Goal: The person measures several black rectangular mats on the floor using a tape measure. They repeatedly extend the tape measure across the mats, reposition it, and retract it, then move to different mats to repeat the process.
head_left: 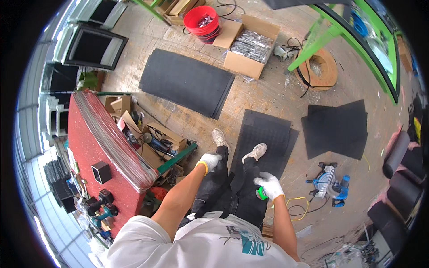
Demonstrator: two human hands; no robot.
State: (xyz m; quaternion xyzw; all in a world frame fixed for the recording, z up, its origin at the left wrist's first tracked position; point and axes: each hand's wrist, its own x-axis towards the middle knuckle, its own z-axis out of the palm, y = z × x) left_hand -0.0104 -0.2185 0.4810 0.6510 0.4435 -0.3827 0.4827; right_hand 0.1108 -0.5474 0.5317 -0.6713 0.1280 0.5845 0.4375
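Note:
My left hand (210, 162), in a white glove with a yellow cuff, hangs beside my dark trouser leg near the knee. Its fingers blend into the glove, and I cannot see whether they are curled. By my other thigh, my right hand (270, 185), also gloved in white, is closed around a small bright-green, rounded thing (262, 193); the glove covers part of it, so its exact kind is unclear. One of my shoes stands on a stack of black rubber-like mats (272, 129), the other on the bare floor.
A red-topped workbench (111, 156) with power tools stands left. Another black mat stack (183, 82) lies ahead, near a red bucket (202, 22) and an open cardboard box (252, 47). Square black sheets (337, 129) and a blue mitre saw (328, 183) with a yellow cord lie right.

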